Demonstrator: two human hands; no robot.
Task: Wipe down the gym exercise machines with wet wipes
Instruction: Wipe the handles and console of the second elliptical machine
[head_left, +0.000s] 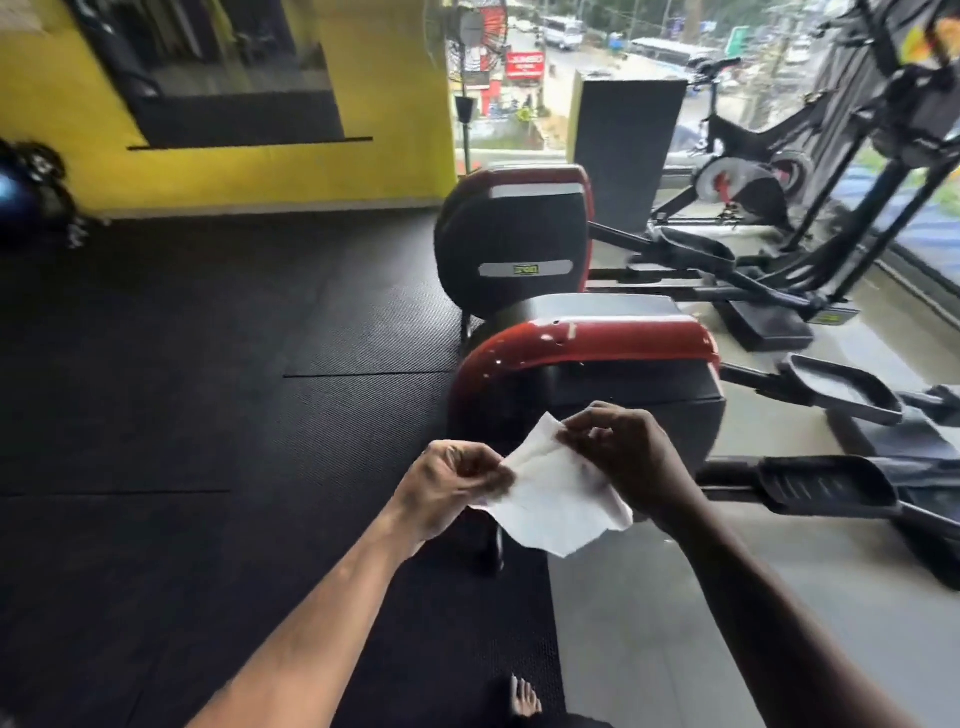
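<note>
A white wet wipe (556, 499) hangs spread between both hands in front of me. My left hand (447, 486) pinches its left edge and my right hand (623, 457) pinches its upper corner. Just beyond the wipe stands the rear housing of an elliptical machine (587, 348), red on top and black below. A second red-and-black elliptical machine housing (514, 239) stands behind it. Neither hand touches a machine.
Black pedals and arms (826, 483) of the ellipticals stretch to the right over a grey floor. An exercise bike (748, 182) stands by the window at the back right. Black rubber mats (208, 389) cover the floor to the left, below a yellow wall (389, 104). My bare foot (524, 699) shows at the bottom.
</note>
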